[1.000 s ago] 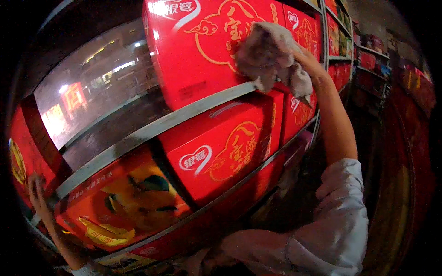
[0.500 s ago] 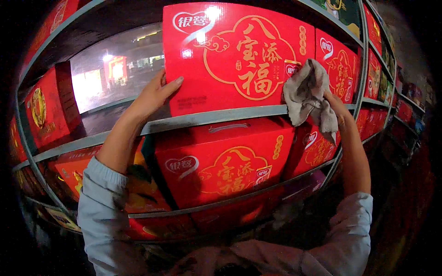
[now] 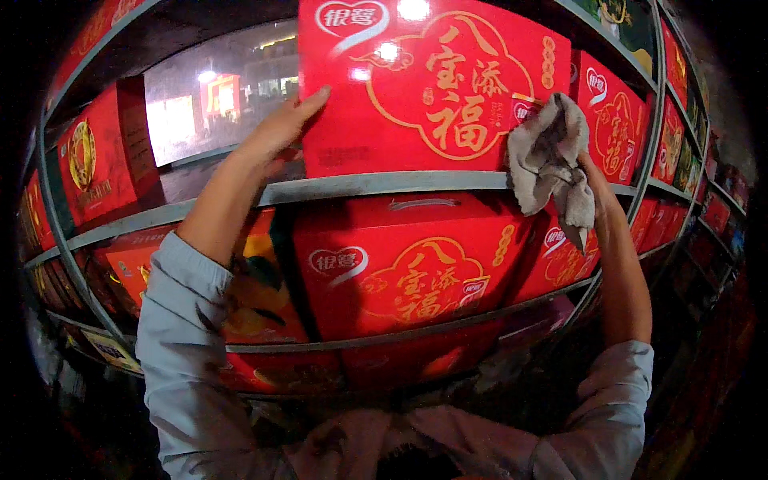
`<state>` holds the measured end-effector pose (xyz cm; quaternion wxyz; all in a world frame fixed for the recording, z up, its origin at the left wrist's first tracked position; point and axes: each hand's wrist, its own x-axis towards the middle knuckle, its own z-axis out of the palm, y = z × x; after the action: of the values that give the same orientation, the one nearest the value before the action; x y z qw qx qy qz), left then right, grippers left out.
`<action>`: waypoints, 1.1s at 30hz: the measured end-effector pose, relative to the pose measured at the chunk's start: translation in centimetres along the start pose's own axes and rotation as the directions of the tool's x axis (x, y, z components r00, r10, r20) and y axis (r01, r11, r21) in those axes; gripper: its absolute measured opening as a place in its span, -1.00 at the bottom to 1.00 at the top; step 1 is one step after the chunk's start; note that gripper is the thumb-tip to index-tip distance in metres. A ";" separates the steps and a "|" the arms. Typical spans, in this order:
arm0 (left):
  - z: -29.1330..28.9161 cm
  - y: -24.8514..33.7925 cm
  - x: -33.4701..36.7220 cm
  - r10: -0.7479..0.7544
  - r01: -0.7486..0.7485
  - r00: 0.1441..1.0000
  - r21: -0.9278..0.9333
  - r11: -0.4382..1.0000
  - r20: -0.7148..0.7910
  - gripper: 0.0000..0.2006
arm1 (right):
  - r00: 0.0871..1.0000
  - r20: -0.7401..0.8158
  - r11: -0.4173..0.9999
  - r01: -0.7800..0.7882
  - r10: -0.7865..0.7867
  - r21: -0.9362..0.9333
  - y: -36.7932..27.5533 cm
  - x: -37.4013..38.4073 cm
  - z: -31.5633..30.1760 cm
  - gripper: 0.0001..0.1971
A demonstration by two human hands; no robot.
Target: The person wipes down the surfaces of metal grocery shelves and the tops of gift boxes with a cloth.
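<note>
A large red carton (image 3: 344, 128) with gold lettering stands upright on the grey metal shelf (image 3: 352, 187) in front of me. At its left edge is my left hand (image 3: 280, 128), thumb against the front face and the other fingers partly hidden along the side. My right hand (image 3: 594, 180) is closed on a crumpled, stained grey cloth (image 3: 544, 152), which hangs over the carton's lower right part and the shelf's front edge. Most of the right fingers are hidden behind the cloth.
Another red carton (image 3: 608, 120) stands to the right, beside a shelf post (image 3: 650, 144). A similar carton with a handle (image 3: 400, 264) sits one level down, next to an orange fruit-print box (image 3: 260, 308). At the left is a dark red box (image 3: 100, 164).
My view has shifted slightly, so the shelf and cartons sit further right and higher. My left hand has slid up the carton's left edge. The right hand still holds the cloth.
</note>
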<state>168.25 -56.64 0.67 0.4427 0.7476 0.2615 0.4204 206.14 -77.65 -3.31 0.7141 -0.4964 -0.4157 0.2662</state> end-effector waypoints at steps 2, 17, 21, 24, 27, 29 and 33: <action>-1.3 -0.4 -0.7 0.041 -0.042 0.999 -0.053 0.998 -0.006 -0.39 | 0.999 0.046 1.000 -0.005 0.005 -0.007 -0.2 -0.4 1.6 -0.59; -28.2 -9.7 0.5 0.765 -0.229 0.597 0.863 0.450 -0.241 -0.47 | 0.816 0.578 0.991 0.094 -0.021 -0.097 2.1 -5.2 24.7 -0.54; -29.1 -11.1 1.7 0.651 -0.221 0.707 0.788 0.575 -0.277 -0.47 | 0.725 0.659 0.967 0.252 -0.202 0.019 4.0 -4.8 29.6 -0.56; -33.2 -12.8 2.2 0.544 -0.177 0.757 0.689 0.703 -0.361 -0.48 | 0.651 0.707 0.842 0.519 -0.277 -0.148 4.5 -4.8 32.6 -0.39; -35.2 -13.5 2.6 0.491 -0.121 0.783 0.680 0.723 -0.383 -0.47 | 0.604 0.720 0.620 0.721 -0.342 -0.310 4.6 -6.0 35.3 -0.26; -34.8 -13.1 2.8 0.463 -0.171 0.811 0.611 0.772 -0.357 -0.47 | 0.588 0.648 0.513 0.791 -0.484 -0.334 6.4 -6.6 37.1 -0.27; -34.2 -12.5 2.2 0.405 -0.211 0.844 0.475 0.854 -0.353 -0.47 | 0.584 0.657 0.741 0.669 -0.476 -0.058 8.0 -5.8 35.5 -0.40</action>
<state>139.73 -33.97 -0.78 0.1259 0.7425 0.3120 0.5792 172.97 -62.05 -6.90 0.5057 -0.3231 -0.7942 0.0954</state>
